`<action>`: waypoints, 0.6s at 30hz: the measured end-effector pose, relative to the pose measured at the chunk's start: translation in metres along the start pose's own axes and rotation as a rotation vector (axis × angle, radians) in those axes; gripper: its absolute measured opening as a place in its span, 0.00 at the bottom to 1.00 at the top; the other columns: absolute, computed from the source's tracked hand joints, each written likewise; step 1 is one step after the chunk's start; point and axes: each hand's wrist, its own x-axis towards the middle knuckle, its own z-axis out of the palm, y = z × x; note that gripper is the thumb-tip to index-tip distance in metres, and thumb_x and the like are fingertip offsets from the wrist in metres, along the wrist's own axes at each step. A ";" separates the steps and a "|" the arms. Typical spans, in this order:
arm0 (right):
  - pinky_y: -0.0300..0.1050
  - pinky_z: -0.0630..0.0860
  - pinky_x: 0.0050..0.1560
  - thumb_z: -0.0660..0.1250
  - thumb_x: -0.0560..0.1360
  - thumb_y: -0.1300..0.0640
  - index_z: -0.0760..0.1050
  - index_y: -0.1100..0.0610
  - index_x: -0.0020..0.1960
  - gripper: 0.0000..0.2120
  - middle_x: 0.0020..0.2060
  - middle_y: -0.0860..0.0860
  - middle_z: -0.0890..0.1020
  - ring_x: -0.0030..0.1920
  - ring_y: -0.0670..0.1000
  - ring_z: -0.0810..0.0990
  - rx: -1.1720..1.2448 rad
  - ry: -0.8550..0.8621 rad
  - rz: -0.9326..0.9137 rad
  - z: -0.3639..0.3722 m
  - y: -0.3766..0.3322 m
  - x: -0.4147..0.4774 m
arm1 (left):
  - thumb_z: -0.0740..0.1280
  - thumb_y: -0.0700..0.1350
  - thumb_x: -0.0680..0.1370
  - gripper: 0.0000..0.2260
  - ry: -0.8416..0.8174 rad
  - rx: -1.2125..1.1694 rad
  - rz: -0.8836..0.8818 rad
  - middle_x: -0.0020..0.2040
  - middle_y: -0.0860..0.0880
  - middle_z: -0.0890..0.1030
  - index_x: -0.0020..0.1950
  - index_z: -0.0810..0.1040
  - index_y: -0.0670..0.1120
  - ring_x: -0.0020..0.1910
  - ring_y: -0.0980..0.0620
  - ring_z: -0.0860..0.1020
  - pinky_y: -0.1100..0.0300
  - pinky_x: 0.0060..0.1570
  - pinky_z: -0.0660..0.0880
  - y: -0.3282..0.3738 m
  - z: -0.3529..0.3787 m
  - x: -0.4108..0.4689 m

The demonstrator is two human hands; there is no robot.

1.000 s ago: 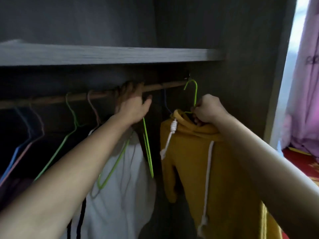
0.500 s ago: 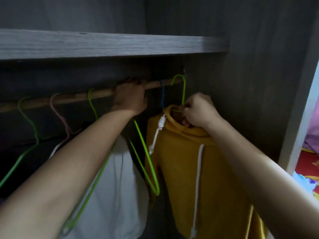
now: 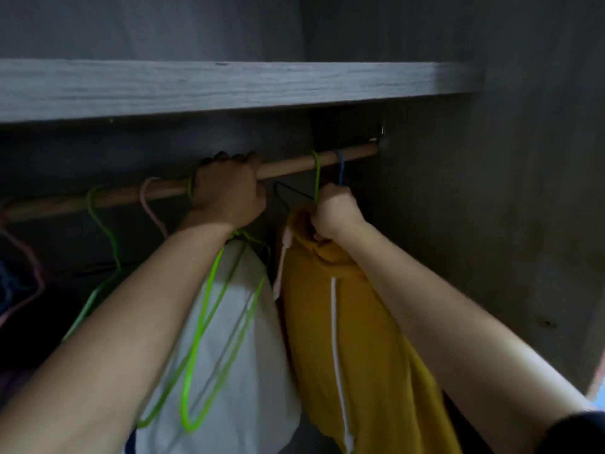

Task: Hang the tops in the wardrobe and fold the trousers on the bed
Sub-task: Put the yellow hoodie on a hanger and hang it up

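A mustard-yellow hooded top (image 3: 360, 339) with white drawstrings hangs on a green hanger (image 3: 316, 178) whose hook sits over the wooden rail (image 3: 294, 167) inside the wardrobe. My right hand (image 3: 334, 214) grips the hanger's neck at the top's collar. My left hand (image 3: 229, 194) is curled round the rail just left of it, with empty green hangers (image 3: 209, 322) dangling under its wrist. A white top (image 3: 242, 371) hangs between my forearms.
A grey shelf (image 3: 229, 86) runs just above the rail. The wardrobe's side wall (image 3: 491, 224) stands close on the right. A blue hook (image 3: 341, 168) sits near the rail's end. More green and pink hangers (image 3: 150, 204) hang to the left.
The green hanger's hook has gone onto the rail, and my right hand has followed it up. The view has moved closer and leftward; my left hand still holds the rail.
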 end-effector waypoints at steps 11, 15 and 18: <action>0.55 0.82 0.50 0.66 0.78 0.57 0.78 0.55 0.61 0.12 0.53 0.55 0.82 0.51 0.56 0.81 0.005 0.065 -0.004 0.004 0.030 -0.067 | 0.62 0.53 0.74 0.24 -0.049 -0.130 -0.062 0.64 0.39 0.76 0.67 0.72 0.44 0.64 0.38 0.71 0.46 0.65 0.62 0.007 -0.008 -0.017; 0.54 0.81 0.50 0.61 0.82 0.53 0.76 0.53 0.65 0.14 0.57 0.53 0.81 0.54 0.55 0.80 -0.034 0.181 0.043 -0.010 0.034 -0.121 | 0.62 0.53 0.77 0.27 -0.041 -0.402 -0.085 0.75 0.39 0.64 0.74 0.66 0.44 0.77 0.39 0.57 0.42 0.75 0.48 0.011 -0.030 -0.051; 0.52 0.81 0.47 0.58 0.83 0.46 0.75 0.52 0.66 0.16 0.56 0.52 0.80 0.51 0.52 0.80 -0.008 0.254 0.110 -0.015 0.043 -0.176 | 0.58 0.53 0.78 0.24 0.082 -0.593 -0.019 0.73 0.40 0.68 0.72 0.69 0.46 0.74 0.38 0.61 0.37 0.72 0.56 0.028 -0.053 -0.101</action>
